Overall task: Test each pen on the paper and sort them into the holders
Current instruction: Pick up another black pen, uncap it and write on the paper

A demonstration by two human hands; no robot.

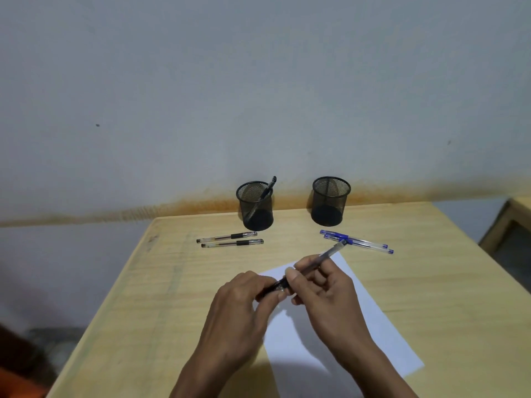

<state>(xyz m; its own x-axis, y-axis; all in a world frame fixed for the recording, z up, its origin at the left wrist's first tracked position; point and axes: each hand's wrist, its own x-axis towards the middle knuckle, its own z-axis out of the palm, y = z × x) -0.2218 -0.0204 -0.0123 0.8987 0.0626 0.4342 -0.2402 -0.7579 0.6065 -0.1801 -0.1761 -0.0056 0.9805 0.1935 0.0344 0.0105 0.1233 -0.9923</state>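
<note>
2 bare hands meet over the white paper [373, 320], which lies on the wooden bench [161, 297] and serves as landmark. The left hand [241, 308] closes its grip around the dark cap end of a black pen [313, 264], and the right hand [330, 291] pinches the barrel between thumb and fingers, so the pen slants above the paper's far corner with its clear end pointing away from the person. Beyond the paper to the left, 2 black pens [230, 239] lie side by side; beyond it to the right, 2 blue pens [356, 242] lie close together, just past the paper's far corner. Farther back, against the wall, stand 2 black mesh holders: the left holder [255, 206] holds 1 leaning dark pen [269, 185], the right holder [330, 201] shows none.
</note>
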